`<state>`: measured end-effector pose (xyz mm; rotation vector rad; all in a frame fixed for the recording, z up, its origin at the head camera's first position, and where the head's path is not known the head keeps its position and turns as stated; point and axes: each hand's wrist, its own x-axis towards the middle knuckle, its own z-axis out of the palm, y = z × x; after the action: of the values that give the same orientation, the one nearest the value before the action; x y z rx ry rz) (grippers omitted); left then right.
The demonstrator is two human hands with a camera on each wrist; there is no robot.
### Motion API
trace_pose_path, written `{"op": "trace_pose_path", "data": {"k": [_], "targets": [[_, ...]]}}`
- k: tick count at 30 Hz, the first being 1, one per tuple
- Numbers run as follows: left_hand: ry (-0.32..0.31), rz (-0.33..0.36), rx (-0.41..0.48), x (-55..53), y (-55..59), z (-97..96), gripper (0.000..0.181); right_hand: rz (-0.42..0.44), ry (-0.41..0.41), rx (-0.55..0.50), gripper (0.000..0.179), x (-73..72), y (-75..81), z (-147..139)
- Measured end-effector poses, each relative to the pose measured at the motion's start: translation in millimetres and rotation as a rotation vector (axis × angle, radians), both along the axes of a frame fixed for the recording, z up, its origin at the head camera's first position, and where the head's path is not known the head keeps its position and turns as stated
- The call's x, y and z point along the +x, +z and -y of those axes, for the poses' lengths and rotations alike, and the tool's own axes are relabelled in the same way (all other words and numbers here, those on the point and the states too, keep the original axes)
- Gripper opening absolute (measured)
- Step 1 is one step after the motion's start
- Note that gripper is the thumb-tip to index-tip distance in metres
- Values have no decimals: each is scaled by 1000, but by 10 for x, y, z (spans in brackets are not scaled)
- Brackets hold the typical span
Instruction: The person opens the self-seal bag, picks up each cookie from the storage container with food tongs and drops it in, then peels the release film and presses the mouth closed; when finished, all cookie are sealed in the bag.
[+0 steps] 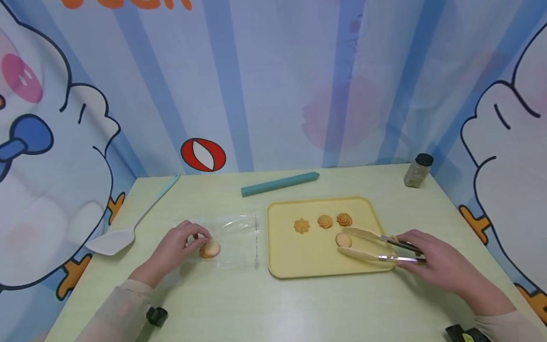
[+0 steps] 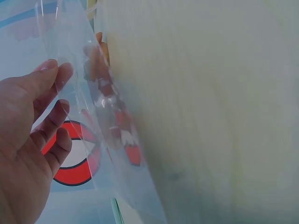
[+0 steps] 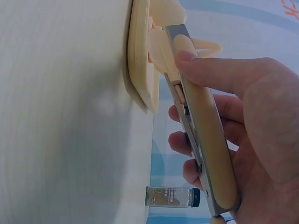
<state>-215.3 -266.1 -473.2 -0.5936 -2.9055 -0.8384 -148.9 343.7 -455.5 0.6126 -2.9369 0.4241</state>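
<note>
My left hand (image 1: 181,242) pinches the open edge of a clear plastic bag (image 2: 105,93) between thumb and fingertips. Pale round cookies (image 1: 211,248) lie in the bag, overlapping, close to those fingertips. My right hand (image 1: 440,260) grips a pair of tongs (image 3: 203,126) with cream tips and metal handles. The tong tips are spread on either side of a round cookie (image 1: 344,240) on the yellow tray (image 1: 299,261); whether they touch it, I cannot tell. Behind it on the tray are a flower-shaped cookie (image 1: 301,226) and two swirled cookies (image 1: 325,221).
A teal rolled cylinder (image 1: 279,184) lies behind the tray. At the left edge rests a white spatula (image 1: 113,241) with a mint handle. A black-capped spice jar (image 1: 418,171) stands at the back right corner. A printed curtain (image 1: 282,85) closes off the back and sides.
</note>
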Motion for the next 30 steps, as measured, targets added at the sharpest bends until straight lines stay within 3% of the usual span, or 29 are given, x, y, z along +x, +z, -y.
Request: {"op": "trace_pose_path", "data": {"k": [16,23,30], "targets": [[5,16,12,24,7,-1,15,-43,32,-32,45,-55,-2,73],[12,-1,10,7,33,-10,16,-47,51,-67,45,-128,50,264],[28,21,-3,2,36,-3,16,-79,138,-95,44,-299,47,586]]}}
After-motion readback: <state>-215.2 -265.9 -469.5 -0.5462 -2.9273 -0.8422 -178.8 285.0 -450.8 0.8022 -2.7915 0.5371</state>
